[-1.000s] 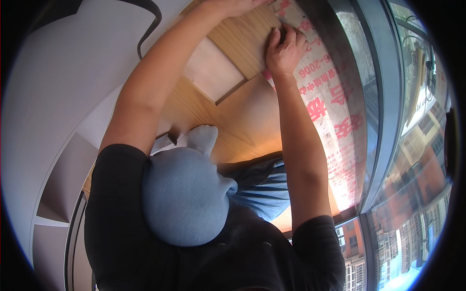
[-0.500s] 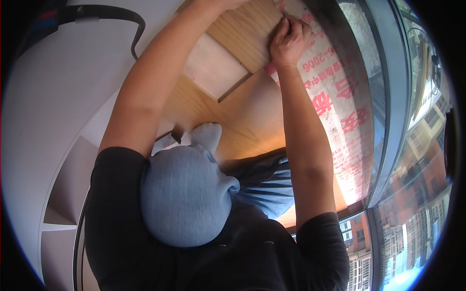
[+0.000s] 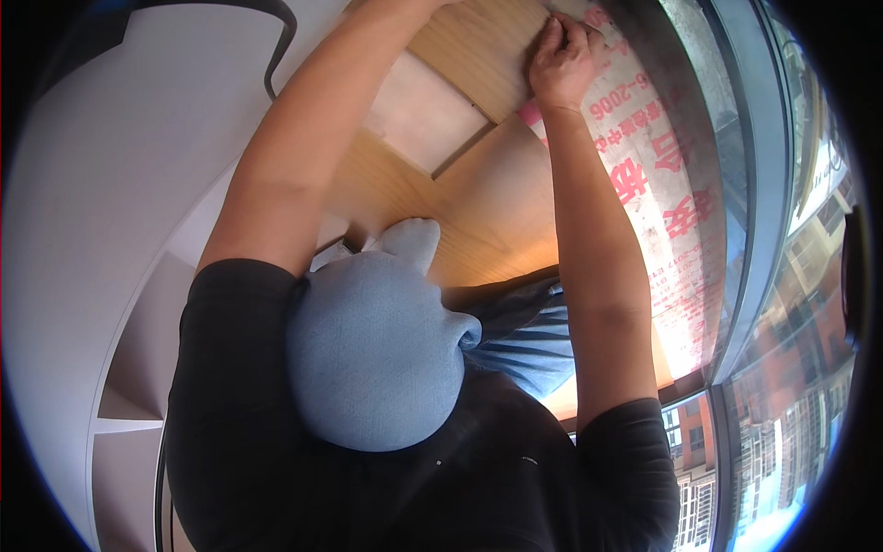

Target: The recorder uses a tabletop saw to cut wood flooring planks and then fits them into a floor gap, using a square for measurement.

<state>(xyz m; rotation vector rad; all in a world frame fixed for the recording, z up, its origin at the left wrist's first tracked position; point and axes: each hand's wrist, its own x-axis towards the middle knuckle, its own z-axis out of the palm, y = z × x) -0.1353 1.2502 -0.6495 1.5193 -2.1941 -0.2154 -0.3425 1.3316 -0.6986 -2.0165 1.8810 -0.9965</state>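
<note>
My right hand point(image 3: 563, 64) is at the right edge of a wood-grain floorboard point(image 3: 497, 55), its fingers bent and pressed together at that edge. Only the wrist end of my left hand point(image 3: 432, 5) shows, beside the board's far left side; its fingers lie beyond the upper rim. Nearer to me, more wood-grain boards point(image 3: 497, 198) surround a pale, sunken rectangular gap point(image 3: 428, 115). The board under my right hand borders this gap on its far side.
Pale sheeting with red print point(image 3: 644, 175) runs along the right, below a window frame point(image 3: 759, 175). My bent knee in blue jeans point(image 3: 377, 359) stands in front, with a light sock point(image 3: 411, 241) behind. White shelving point(image 3: 129, 426) is at left; a dark cable point(image 3: 285, 41) curves above.
The view has shifted slightly, so boards and arms appear further right and higher. My right hand stays at the same board edge.
</note>
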